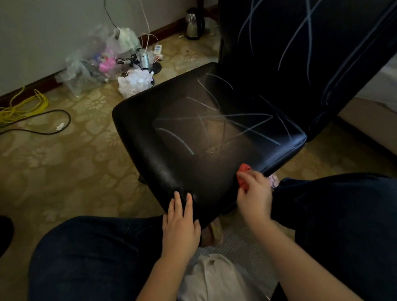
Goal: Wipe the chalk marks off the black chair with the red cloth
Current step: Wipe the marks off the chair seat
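Observation:
The black chair (158,111) stands in front of me, its seat and tall backrest crossed by pale chalk marks (244,124). My left hand (180,223) rests flat on the seat's near corner with its fingers straight. My right hand (256,195) grips the bunched red cloth (243,174) at the seat's near edge, just right of the left hand. Most of the cloth is hidden under my fingers. A worn, scuffed patch sits in the middle of the seat.
My knees in dark trousers flank the chair's near edge. A white plastic bag (210,282) lies between them. On the patterned carpet to the left lie yellow cable (16,110), a black cord, clear bags of clutter (99,61) and a kettle (193,24) by the wall.

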